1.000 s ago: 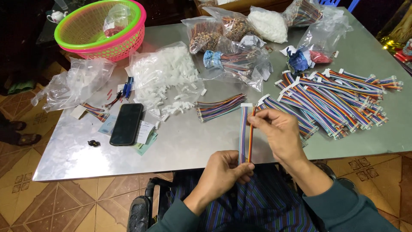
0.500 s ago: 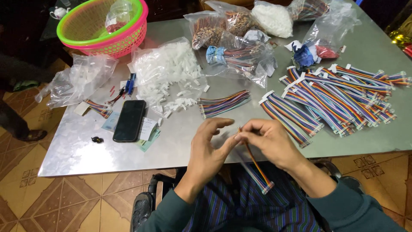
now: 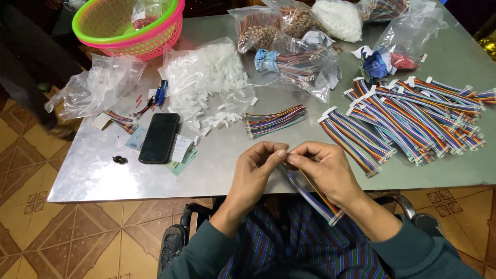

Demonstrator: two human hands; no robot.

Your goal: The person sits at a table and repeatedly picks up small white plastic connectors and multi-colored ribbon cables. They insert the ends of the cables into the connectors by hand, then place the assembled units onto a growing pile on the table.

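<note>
My left hand and my right hand meet at the near edge of a grey metal table. Both pinch the top end of a rainbow ribbon cable, which hangs down over my lap, ending in a white connector. The fingertips of the two hands touch at the cable's end. A short bundle of coloured ribbon cable lies on the table just beyond my hands. A big heap of rainbow ribbon cables with white ends lies to the right.
A black phone lies on papers to the left. Clear bags of white plastic connectors and of other parts crowd the back. A pink and green basket stands far left. Tiled floor below.
The cable was held upright between both hands above the table edge; it now hangs over my lap, and both hands have closed together on its upper end. The view moved closer.
</note>
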